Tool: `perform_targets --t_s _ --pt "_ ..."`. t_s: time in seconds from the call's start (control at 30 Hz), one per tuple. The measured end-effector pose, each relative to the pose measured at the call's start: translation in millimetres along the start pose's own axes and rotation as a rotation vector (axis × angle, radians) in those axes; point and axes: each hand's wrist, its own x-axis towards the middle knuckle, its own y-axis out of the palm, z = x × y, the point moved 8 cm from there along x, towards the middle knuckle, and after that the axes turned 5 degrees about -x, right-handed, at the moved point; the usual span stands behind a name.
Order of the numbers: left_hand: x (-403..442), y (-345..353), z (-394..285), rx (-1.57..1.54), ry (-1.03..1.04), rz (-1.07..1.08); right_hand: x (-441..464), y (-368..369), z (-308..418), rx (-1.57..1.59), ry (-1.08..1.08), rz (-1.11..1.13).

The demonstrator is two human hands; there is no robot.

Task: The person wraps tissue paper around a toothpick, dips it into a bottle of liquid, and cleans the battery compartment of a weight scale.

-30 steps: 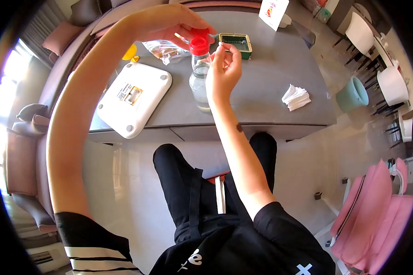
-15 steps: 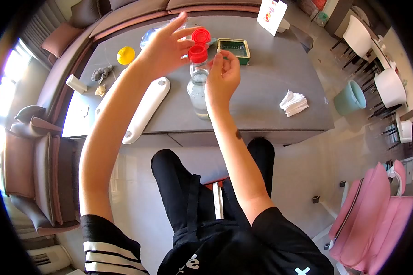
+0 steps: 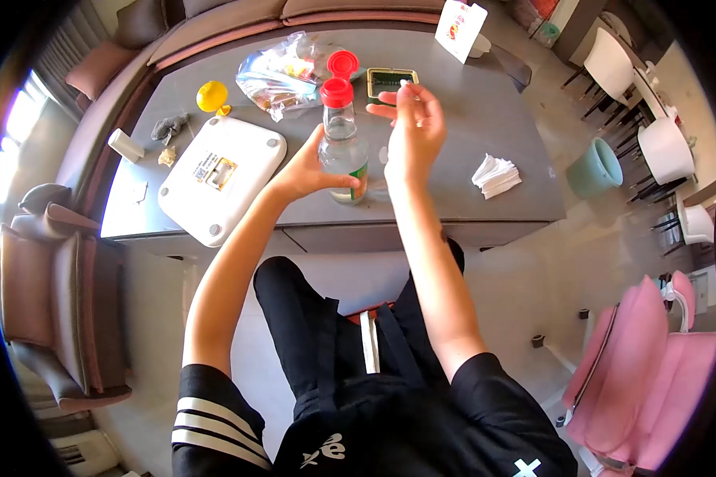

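A clear bottle (image 3: 340, 151) with a red flip-top cap (image 3: 336, 92) stands upright near the table's front edge, its lid raised. My left hand (image 3: 306, 173) is wrapped round the bottle's lower body from the left, the thumb across its front. To the right of the bottle, my right hand (image 3: 416, 127) is raised, pinching a tiny white object (image 3: 404, 83) between thumb and index finger, the other fingers loosely bent. Behind that hand sits a green rectangular box (image 3: 380, 80) with a pale rim. A plastic bag (image 3: 274, 78) with items in it lies behind the bottle.
On the grey table (image 3: 445, 187) are an upturned white scale (image 3: 223, 176), a yellow object (image 3: 212, 96), white tissues (image 3: 496, 176), a white cylinder (image 3: 126, 145) and a standing card (image 3: 460, 30). A teal bin (image 3: 594, 169) and pink chair (image 3: 628, 374) are at the right.
My left hand has come down from beside the red lid and closed round the bottle's body. My right hand has moved away from the bottle's neck to the right.
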Motion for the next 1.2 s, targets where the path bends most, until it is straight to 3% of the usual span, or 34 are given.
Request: perform_targets --t_s 0.13,0.3,0.53,0.83,0.93,1.2 --pt "4.2 2.4 16.0 -0.118 0.05 -0.093 -6.9 -11.7 36.7 -0.088 0.011 0.073" --pt "-25.8 12.9 -3.2 0.048 0.177 -0.287 -35.8 -0.1 95.1 -0.244 -0.231 0.368" --pt "-99.0 48.8 -40.2 -0.053 -0.02 -0.248 -69.6 -4.3 162.2 -0.739 -0.597 0.437" --pt "-152.2 82.6 -73.5 -0.241 -0.232 -0.1 -98.0 6.8 200.2 -0.848 -0.678 0.517" --pt "-159.5 83.7 -87.7 -0.057 -0.165 -0.068 -103.7 9.1 210.7 -0.891 -0.741 0.54" --pt "-167.7 84.1 -105.9 0.048 -0.128 -0.114 -109.1 11.9 226.9 -1.03 -0.784 0.608"
